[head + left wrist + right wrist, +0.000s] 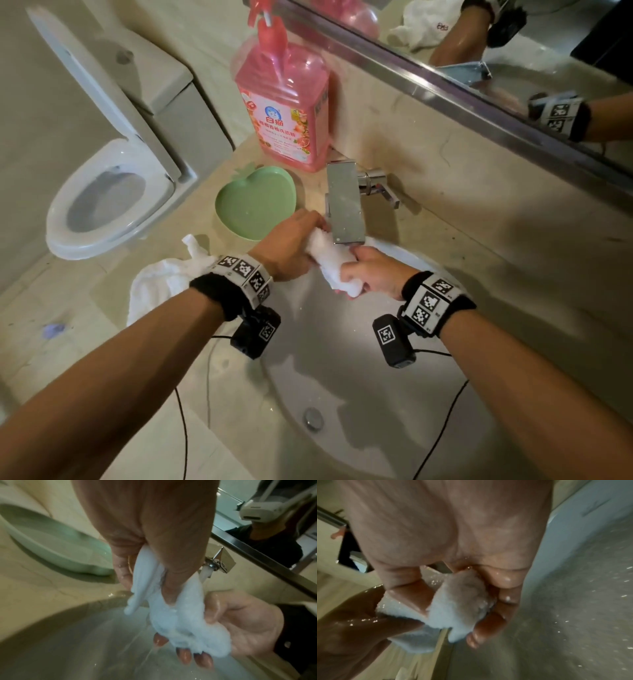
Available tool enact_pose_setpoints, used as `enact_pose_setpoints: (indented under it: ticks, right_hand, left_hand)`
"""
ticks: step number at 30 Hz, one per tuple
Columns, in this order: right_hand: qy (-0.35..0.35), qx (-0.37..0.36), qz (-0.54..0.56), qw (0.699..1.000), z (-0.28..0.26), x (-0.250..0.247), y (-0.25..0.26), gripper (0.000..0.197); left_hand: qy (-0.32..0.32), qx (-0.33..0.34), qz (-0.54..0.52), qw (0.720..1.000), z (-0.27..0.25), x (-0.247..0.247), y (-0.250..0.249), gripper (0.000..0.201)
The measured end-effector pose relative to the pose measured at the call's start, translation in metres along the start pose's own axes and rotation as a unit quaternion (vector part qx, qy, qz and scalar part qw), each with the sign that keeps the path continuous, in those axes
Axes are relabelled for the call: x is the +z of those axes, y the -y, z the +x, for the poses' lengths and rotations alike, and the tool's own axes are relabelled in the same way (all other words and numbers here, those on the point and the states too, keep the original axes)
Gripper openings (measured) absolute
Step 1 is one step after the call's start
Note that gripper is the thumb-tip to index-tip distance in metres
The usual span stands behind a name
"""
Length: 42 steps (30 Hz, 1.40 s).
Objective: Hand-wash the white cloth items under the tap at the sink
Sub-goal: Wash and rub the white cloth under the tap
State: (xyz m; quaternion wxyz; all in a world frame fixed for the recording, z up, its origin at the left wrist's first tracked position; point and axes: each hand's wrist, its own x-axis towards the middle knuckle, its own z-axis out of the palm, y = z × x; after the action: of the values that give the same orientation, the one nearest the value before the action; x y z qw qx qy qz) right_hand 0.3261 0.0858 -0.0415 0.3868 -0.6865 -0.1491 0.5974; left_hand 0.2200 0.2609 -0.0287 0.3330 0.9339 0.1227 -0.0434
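Note:
A small wet white cloth [337, 263] is bunched into a roll just under the chrome tap [343, 205], over the back of the sink [342, 359]. My left hand [291, 246] grips its upper end and my right hand [373, 272] grips its lower end. In the left wrist view water runs from the tap spout [206, 572] onto the white cloth [180, 615] and streams off it into the basin. In the right wrist view my fingers [489, 622] curl round the soaked white cloth [453, 608]. A second white cloth [161, 281] lies crumpled on the counter, left of my left wrist.
A green heart-shaped dish [255, 202] sits on the counter left of the tap, a pink detergent bottle [284, 102] behind it. A mirror [513, 51] runs along the back wall. An open toilet [102, 198] stands at the left. The drain plug [313, 418] lies near the sink's front.

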Motion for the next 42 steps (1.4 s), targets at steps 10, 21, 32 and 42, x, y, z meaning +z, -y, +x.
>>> enact_pose_setpoints:
  ticks: [10, 21, 32, 42]
  right_hand:
    - [-0.155, -0.164, -0.18, 0.958, -0.003, -0.001, 0.016, 0.031]
    - [-0.265, -0.112, -0.19, 0.939, -0.029, -0.039, 0.005, 0.105]
    - [-0.193, -0.087, -0.197, 0.957, -0.046, -0.004, 0.009, 0.058]
    - [-0.01, -0.015, -0.022, 1.0, -0.08, 0.043, 0.004, 0.048]
  left_hand:
    - [0.198, -0.184, -0.083, 0.959, -0.003, 0.002, -0.002, 0.088]
    - [0.123, -0.085, -0.172, 0.974, 0.018, 0.025, -0.026, 0.079]
    - [0.087, -0.103, 0.115, 0.984, -0.018, 0.011, -0.039, 0.053]
    - [0.055, 0.116, 0.185, 0.974, -0.068, -0.028, -0.052, 0.05]
